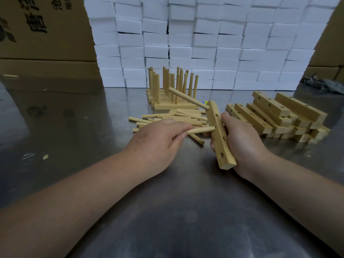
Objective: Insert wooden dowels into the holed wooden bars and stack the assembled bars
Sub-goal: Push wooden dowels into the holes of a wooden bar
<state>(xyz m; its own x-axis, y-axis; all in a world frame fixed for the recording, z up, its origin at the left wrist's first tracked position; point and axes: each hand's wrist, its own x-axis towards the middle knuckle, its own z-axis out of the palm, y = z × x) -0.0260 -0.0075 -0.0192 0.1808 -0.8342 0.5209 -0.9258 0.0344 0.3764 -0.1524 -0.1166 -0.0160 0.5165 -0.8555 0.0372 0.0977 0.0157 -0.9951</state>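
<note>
– While the right hand (242, 144) has its fingers wrapped round the holed bar (226, 151), holding it tilted just above the metal table (186, 211), what's the left hand (158, 140) doing?

– Pinching a dowel (202, 130) between thumb and fingers, with the tip right at one of the middle holes in the bar's side face. Honestly can't tell if it's seated or just touching the mouth of the hole.

– Any dowel in that bar already?

– Yep, one inserted dowel (188, 97) sticks out of the far end, pointing left and away. The other holes I can see are open.

– Where's the rest of the stuff?

– Loose dowels (176, 117) lie in a messy pile on the table just behind the left hand, and one pokes out from under the knuckles. Empty bars (279, 118) are heaped on the right, just beyond the right hand. Finished bars (173, 86) sit at the back in the middle, pegs standing up, packed close together right in front of a wall of white foam blocks (204, 43).

– Anything else?

– Cardboard boxes (46, 28) with black print at back left, a grey rag (323, 83) on the far right, and one stray dowel (11, 76) way off at the left edge.
</note>
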